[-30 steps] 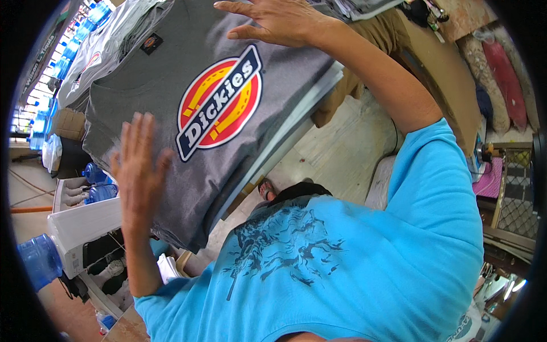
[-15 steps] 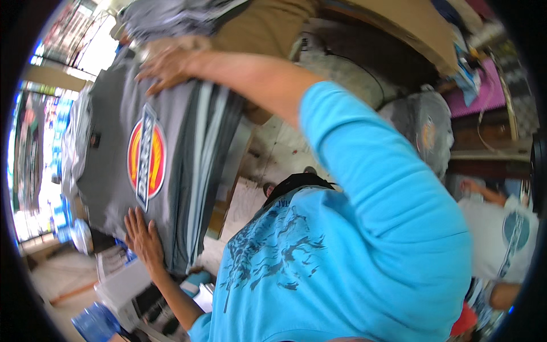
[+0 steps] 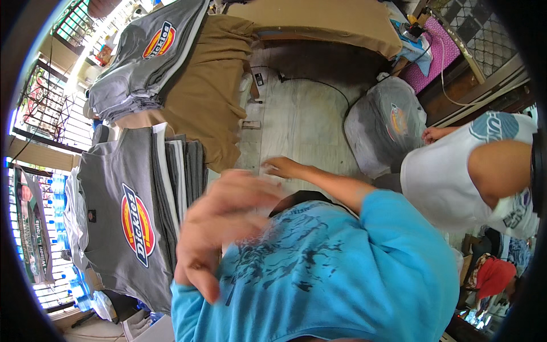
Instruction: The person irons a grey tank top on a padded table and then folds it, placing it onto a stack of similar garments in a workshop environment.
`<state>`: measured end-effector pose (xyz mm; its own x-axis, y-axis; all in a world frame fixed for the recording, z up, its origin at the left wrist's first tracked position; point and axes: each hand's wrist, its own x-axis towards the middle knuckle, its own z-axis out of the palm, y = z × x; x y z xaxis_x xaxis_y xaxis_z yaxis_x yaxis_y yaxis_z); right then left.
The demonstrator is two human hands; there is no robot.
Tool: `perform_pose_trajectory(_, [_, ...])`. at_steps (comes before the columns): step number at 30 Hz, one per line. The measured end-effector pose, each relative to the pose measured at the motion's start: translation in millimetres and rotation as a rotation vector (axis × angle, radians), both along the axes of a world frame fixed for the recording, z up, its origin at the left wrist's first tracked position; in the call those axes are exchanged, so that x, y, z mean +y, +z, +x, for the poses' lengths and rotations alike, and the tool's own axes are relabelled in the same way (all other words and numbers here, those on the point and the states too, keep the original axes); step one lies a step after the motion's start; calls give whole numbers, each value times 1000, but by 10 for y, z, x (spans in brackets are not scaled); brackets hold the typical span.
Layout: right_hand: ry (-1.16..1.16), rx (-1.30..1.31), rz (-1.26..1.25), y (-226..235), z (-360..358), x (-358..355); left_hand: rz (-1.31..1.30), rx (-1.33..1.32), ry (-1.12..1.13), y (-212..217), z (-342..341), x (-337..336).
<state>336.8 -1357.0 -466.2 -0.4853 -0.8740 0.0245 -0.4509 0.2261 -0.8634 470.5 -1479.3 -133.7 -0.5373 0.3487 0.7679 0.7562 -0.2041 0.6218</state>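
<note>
My left hand (image 3: 225, 222) is raised in front of my chest, smeared by motion, with thumb and fingers apart and nothing seen in it. It is just right of a tall stack of grey T-shirts (image 3: 102, 182); the top shirt bears a red, yellow and blue print. White and dark folded edges show along the stack's right side. My right hand (image 3: 285, 168) hangs low in front of my waist over the floor, fingers loosely extended, touching nothing I can see.
A second grey shirt stack (image 3: 134, 68) lies on a brown-cloth-covered table (image 3: 194, 108). A clear plastic bag of grey shirts (image 3: 382, 125) stands on the tiled floor. Behind it is a pink dotted surface (image 3: 439, 54). At right is a person in white (image 3: 439, 171). A cable (image 3: 325, 85) crosses the floor.
Both hands have left the top of the grey shirt stack. The left has lifted toward my chest; the right has swung right and down to my waist. The view has shifted.
</note>
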Motion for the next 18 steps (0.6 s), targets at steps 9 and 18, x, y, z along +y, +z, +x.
perform_pose_trajectory(9, [-738, -69, 113, -1676, 1903, 2889, 181, 200, -782, -26, -121, 1230])
perform_pose_trajectory(18, [-1470, -673, 441, -1145, 3466, 3943, 280, 155, -926, -229, 87, 2014])
